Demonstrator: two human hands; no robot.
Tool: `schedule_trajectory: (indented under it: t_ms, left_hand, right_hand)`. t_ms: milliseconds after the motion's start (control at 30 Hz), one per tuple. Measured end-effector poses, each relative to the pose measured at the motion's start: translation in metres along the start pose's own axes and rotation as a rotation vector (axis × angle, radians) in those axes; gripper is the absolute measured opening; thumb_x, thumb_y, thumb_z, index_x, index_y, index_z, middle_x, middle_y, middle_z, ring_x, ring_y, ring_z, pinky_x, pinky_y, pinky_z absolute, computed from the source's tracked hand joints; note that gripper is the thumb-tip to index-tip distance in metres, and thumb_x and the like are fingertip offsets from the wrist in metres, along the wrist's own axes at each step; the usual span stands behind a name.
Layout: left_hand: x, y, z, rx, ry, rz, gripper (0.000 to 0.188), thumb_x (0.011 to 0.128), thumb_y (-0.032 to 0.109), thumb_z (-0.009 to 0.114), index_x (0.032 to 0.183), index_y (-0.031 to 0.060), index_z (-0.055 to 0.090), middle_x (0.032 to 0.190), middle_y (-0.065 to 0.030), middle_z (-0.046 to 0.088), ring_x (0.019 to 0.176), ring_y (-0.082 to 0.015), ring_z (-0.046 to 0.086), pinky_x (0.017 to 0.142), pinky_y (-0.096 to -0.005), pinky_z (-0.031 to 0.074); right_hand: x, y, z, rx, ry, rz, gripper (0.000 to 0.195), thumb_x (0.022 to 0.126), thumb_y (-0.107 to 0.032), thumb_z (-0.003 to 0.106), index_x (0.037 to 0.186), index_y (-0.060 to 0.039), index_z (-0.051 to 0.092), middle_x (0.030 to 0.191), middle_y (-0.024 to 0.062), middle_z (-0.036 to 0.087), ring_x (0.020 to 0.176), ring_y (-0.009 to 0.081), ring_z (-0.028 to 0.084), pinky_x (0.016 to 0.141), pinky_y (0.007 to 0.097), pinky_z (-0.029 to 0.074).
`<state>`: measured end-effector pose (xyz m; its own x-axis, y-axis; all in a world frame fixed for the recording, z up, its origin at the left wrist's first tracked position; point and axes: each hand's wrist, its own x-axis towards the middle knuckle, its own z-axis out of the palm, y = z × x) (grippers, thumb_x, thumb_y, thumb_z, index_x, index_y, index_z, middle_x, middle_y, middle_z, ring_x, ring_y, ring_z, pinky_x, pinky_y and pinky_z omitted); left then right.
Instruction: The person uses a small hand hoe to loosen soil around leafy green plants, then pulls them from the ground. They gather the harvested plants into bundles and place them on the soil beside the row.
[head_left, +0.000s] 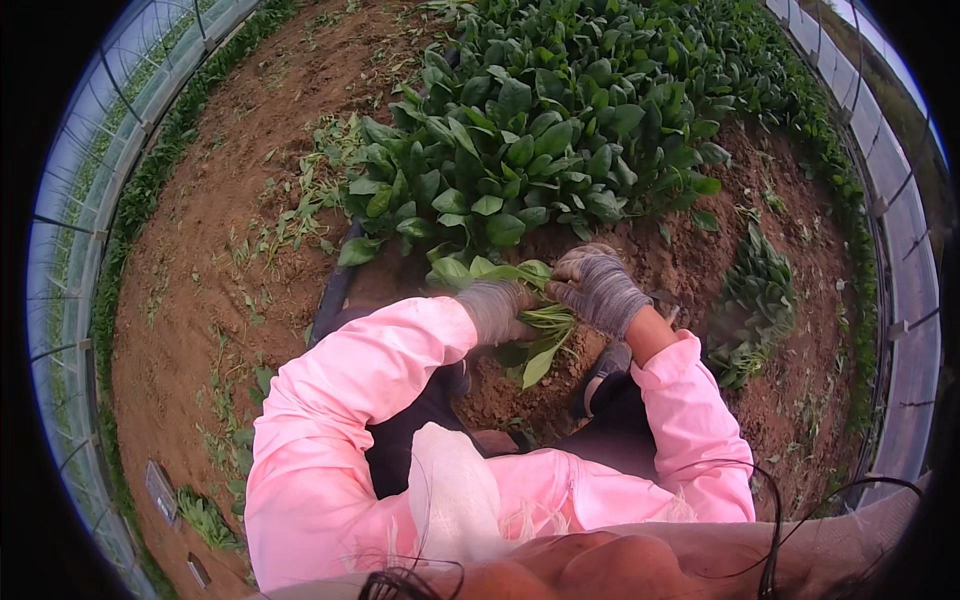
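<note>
My left hand (495, 311), in a grey knitted glove, grips a bunch of leafy greens that look like spinach (551, 322). Its broad leaves point up and left, while pale stems and one loose leaf stick out below the fist. My right hand (600, 289), gloved alike, is at the bunch's right side with its fingers curled by the leaves and stems. Whether those fingers hold anything is hidden. Just ahead of both hands grows a dense bed of dark green plants (517, 150).
A pile of cut greens (754, 300) lies on soil to the right. Leaf scraps (322, 180) litter the ground at left, beside a dark hose or tube (334, 289). Another bunch (204, 517) lies lower left near a grey crate-like object (160, 491). Greenhouse film walls (904, 285) curve along both sides.
</note>
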<state>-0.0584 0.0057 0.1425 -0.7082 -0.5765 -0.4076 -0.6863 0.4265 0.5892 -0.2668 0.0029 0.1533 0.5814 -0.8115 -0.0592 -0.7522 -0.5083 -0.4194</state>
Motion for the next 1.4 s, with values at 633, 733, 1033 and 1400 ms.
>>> schedule_trajectory:
  t_ms: [633,733,1033,1400]
  left_hand:
    - [-0.001,0.003,-0.005,-1.163,0.303,0.065,0.041,0.081,-0.002,0.070,0.120,0.0043,0.061,0.105,-0.0042,0.068,0.093,-0.0100,0.061,0.084,-0.0259,0.049]
    - [0.011,-0.008,0.005,-1.316,0.316,0.225,0.045,0.079,-0.003,0.073,0.121,0.0061,0.061,0.107,-0.0032,0.068,0.096,-0.0114,0.062,0.086,-0.0274,0.050]
    - [0.006,0.012,0.005,-1.471,0.326,0.494,0.043,0.079,-0.005,0.072,0.119,0.0080,0.063,0.117,-0.0050,0.064,0.109,-0.0150,0.058,0.096,-0.0331,0.047]
    - [0.009,0.009,0.009,-1.278,0.201,0.206,0.043,0.082,-0.002,0.070,0.123,0.0058,0.060,0.117,-0.0064,0.064,0.109,-0.0153,0.059,0.092,-0.0311,0.050]
  right_hand:
    - [-0.022,0.033,-0.028,0.486,0.523,0.258,0.054,0.089,-0.037,0.062,0.128,-0.0017,0.051,0.129,0.0172,0.052,0.120,0.0289,0.049,0.104,0.0360,0.037]
    - [-0.014,0.002,-0.021,0.964,0.551,0.090,0.044,0.095,-0.034,0.054,0.122,0.0005,0.055,0.124,0.0137,0.056,0.113,0.0244,0.054,0.100,0.0329,0.039]
    - [-0.021,0.015,-0.033,0.915,0.886,0.179,0.028,0.090,-0.021,0.062,0.108,0.0005,0.064,0.120,0.0128,0.058,0.114,0.0228,0.052,0.097,0.0344,0.041]
    - [-0.032,-0.005,-0.045,0.297,0.711,-0.154,0.022,0.085,-0.018,0.063,0.101,-0.0030,0.065,0.116,0.0126,0.060,0.124,0.0332,0.045,0.104,0.0418,0.035]
